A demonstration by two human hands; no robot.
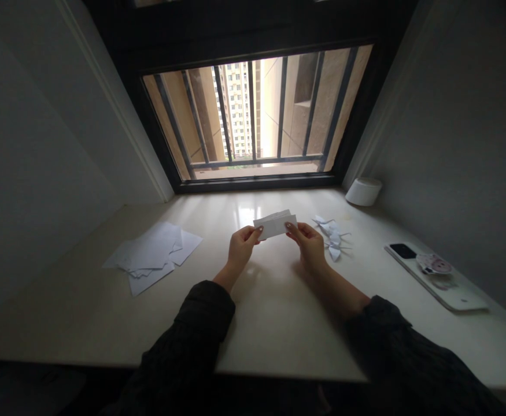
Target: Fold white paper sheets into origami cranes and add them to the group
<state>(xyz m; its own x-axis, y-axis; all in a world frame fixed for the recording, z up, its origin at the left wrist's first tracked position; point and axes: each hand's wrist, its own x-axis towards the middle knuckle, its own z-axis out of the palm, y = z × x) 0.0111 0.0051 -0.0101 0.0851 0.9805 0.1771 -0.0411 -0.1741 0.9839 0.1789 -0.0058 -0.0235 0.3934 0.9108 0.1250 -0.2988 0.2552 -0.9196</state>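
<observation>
A folded white sheet of paper (274, 224) is held a little above the pale tabletop (279, 312), between both hands. My left hand (242, 245) pinches its left end with thumb and fingers closed. My right hand (309, 240) pinches its right end in the same way. Both arms wear dark sleeves and reach in from the near edge.
A loose stack of white sheets (152, 254) lies at the left. Several small folded paper shapes (333, 237) lie right of my right hand. A white phone (435, 274) with a sticker rests far right, a white round container (364, 190) by the barred window (257, 115).
</observation>
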